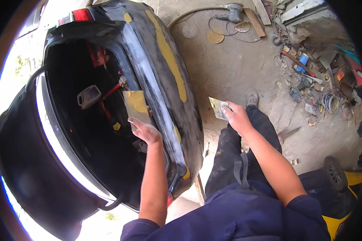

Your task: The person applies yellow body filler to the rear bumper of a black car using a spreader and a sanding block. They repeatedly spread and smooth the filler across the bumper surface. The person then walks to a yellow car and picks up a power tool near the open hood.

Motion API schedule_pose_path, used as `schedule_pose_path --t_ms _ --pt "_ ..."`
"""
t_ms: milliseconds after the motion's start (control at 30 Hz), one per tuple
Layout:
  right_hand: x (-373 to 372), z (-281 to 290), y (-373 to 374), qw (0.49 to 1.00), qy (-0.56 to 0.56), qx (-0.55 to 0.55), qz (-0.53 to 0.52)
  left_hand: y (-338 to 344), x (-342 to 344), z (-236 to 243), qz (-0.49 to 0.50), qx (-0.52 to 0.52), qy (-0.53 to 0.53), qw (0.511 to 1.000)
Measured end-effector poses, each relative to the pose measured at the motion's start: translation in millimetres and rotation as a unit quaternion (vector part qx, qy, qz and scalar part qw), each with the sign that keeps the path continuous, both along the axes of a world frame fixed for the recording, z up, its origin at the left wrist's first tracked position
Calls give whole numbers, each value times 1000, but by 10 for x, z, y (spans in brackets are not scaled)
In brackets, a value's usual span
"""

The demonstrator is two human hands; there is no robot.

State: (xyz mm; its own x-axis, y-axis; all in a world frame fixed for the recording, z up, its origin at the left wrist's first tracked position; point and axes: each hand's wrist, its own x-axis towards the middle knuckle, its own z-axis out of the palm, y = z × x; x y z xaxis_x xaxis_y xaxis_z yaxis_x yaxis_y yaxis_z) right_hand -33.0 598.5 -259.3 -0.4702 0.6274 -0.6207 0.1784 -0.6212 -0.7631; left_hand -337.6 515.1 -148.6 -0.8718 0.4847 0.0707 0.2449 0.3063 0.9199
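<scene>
A flat board (141, 117) is held over the edge of the car's open trunk (64, 80) by the left hand (147, 132). That hand is half curled, with the thumb at the board's lower edge and the fingers partly hidden under it. Yellow paste (135, 98) is spread on top. A small flat scraper (218, 108), smeared with yellow, is pinched by the thumb and fingers of the right hand (237, 117), apart from the car. The grey bumper (194, 128) is marked by a long yellow patch (167, 52). Inside the trunk, a pale jug (89, 97) is seen. On the floor (225, 68), a sander (234, 14) is joined to a hose (189, 11). A blue cup (303, 63) is surrounded by scraps (309, 107).
</scene>
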Motion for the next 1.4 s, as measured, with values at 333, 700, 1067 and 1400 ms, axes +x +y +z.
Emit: schedule_pose_path --t_ms 333,700,1067,1400 --pt "-1573 -1393 -9 994 14 104 -29 242 -1385 -954 -168 -121 210 955" --pt "-2220 -1660 -129 962 8 265 -60 204 -1445 -1051 -212 -98 207 950" --pt "-1775 -1420 -700 960 -6 278 13 220 -1429 -1061 -211 -103 212 949" --pt "-2252 -1598 134 935 -14 348 -66 173 -1473 -1075 -192 -102 204 955"
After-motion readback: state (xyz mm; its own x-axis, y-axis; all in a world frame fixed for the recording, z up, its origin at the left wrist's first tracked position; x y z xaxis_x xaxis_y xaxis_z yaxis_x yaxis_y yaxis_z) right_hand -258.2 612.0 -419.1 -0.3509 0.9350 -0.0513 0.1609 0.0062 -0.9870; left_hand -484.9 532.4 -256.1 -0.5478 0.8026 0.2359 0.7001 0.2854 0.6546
